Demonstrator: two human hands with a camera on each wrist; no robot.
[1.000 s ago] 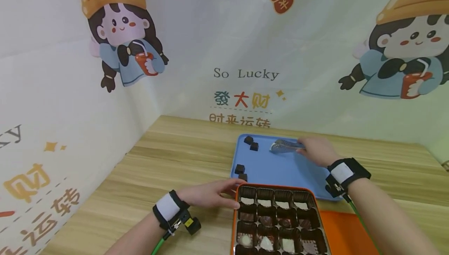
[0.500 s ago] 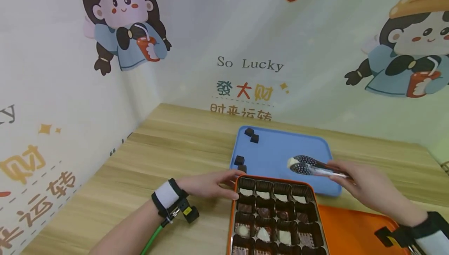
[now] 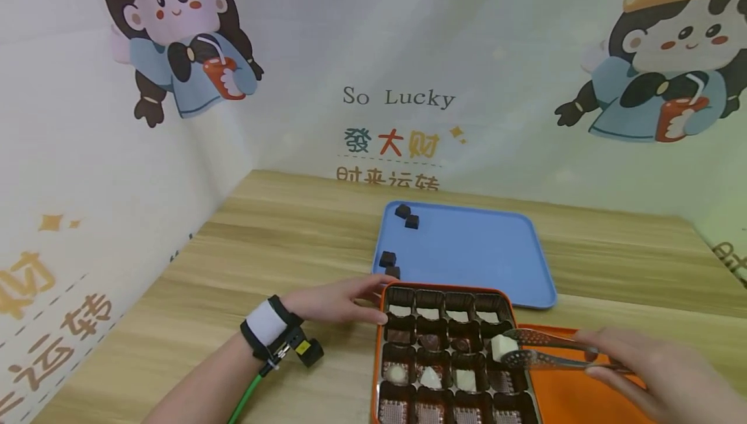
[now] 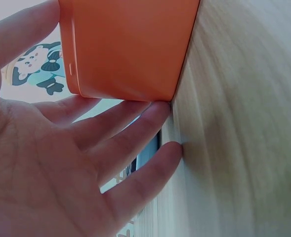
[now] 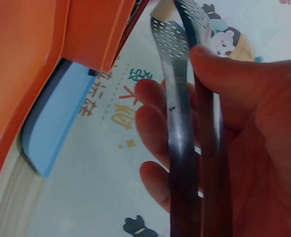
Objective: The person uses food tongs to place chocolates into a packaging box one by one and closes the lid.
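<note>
My right hand (image 3: 659,365) grips metal tongs (image 3: 554,360) with perforated tips. Between the tips is a white cube-shaped chocolate (image 3: 503,348), over the right side of the orange chocolate box (image 3: 380,359). The box has a dark divided insert with white and brown chocolates in several compartments; its bottom row shows bare compartments. At the box's far left corner, my left hand (image 3: 344,301) holds the wall, thumb on the left side and fingers around the far side. In the left wrist view, some fingertips (image 4: 157,111) lie behind the orange wall.
Beyond the box lies a blue tray (image 3: 467,242) with dark cube chocolates (image 3: 403,211) along its left side. An orange lid-like piece (image 3: 589,388) lies right of the box, under the tongs. A printed cloth (image 3: 303,87) walls the back and left of the wooden table (image 3: 280,229).
My right hand has brought the tongs from the blue tray towards me, over the box, with the white chocolate between their tips. My left hand keeps its place at the box corner.
</note>
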